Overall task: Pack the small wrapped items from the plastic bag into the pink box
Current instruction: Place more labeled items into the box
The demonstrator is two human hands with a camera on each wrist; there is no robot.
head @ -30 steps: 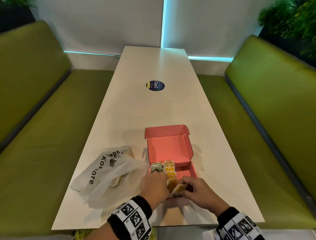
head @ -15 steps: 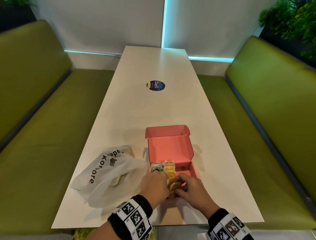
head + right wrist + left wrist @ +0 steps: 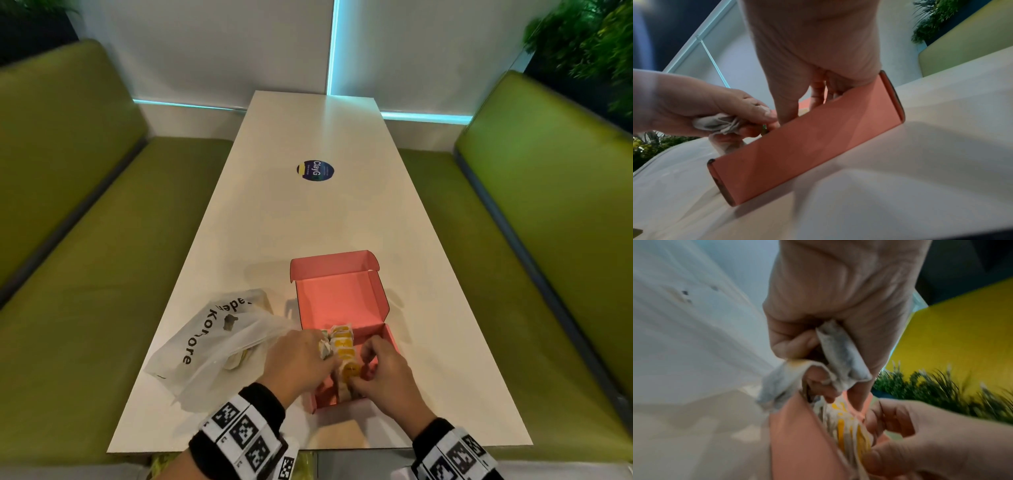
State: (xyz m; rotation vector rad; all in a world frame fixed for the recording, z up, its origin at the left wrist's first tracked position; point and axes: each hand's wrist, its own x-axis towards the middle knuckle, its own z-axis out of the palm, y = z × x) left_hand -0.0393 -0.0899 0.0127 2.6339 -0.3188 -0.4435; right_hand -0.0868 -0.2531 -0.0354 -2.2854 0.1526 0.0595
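The pink box (image 3: 342, 301) stands open near the table's front edge, lid tilted back; its front wall (image 3: 807, 146) fills the right wrist view. A row of yellow-and-white wrapped items (image 3: 342, 342) stands inside it. My left hand (image 3: 298, 359) is at the box's left side and grips white wrapped items (image 3: 840, 353) in its curled fingers. My right hand (image 3: 380, 373) reaches into the box and pinches a yellow wrapped item (image 3: 351, 371) at the near end of the row (image 3: 846, 426). The white plastic bag (image 3: 212, 339) lies left of the box with more items inside.
The long white table (image 3: 315, 219) carries a round dark sticker (image 3: 315, 170) at its middle. Green benches (image 3: 85, 240) run along both sides. Plants (image 3: 589, 41) stand at the back right. The table's front edge lies just under my wrists.
My right hand has moved forward and down into the box with the yellow item, now set against the row. My left hand has stayed at the box's left side.
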